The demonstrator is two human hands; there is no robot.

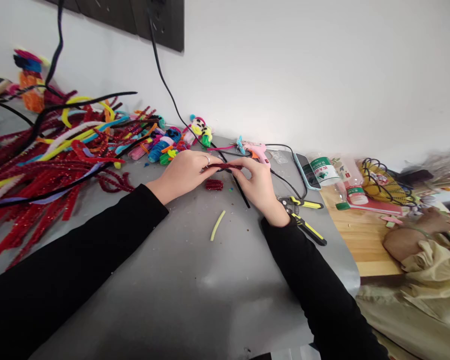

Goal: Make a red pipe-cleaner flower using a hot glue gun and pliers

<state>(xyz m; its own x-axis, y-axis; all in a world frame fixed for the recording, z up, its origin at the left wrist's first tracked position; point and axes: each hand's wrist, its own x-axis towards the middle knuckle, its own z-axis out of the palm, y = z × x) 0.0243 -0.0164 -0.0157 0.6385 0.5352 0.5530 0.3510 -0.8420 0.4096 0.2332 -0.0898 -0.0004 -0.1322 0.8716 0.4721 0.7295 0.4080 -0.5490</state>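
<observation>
My left hand (185,172) and my right hand (258,186) meet over the grey table (180,280), both pinched on a short dark red glittery pipe cleaner (225,165) held level between them. A ring shows on a left finger. Just below the hands a small coiled red pipe cleaner piece (213,185) lies on the table. A black pipe cleaner (237,184) runs under my right hand. A pale yellow strip (217,225) lies nearer to me.
A big heap of red and coloured pipe cleaners (48,160) fills the left. Small finished figures (165,142) and a pink glue gun (258,151) sit at the back. Yellow-handled pliers (303,215), a phone (307,171) and a bottle (328,172) lie right. Another person's arm (416,235) rests at far right.
</observation>
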